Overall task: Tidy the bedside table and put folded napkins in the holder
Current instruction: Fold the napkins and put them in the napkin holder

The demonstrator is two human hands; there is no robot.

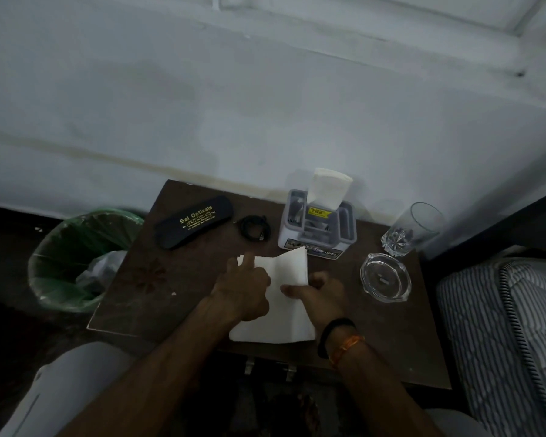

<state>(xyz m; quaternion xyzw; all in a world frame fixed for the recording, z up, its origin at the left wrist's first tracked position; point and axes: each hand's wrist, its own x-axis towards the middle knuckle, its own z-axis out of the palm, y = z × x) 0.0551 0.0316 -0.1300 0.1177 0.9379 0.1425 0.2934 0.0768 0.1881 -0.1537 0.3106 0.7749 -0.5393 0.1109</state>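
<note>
Napkin [292, 280] on table [388, 339]; btwn both hands [284, 287].

napkin [289, 298] before holder [317, 230], ashtray [385, 281] right, case [194, 221] left

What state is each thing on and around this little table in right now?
Napkin: flat on the table, partly folded, right edge lifted.
Left hand: index finger presses the napkin.
Right hand: pinches the napkin's right edge.
Holder: upright, one folded napkin standing in it.
Spectacle case: closed, lying flat.
Glass: upright, empty.
Ashtray: empty.
Bin: open, lined, holding rubbish.
</note>
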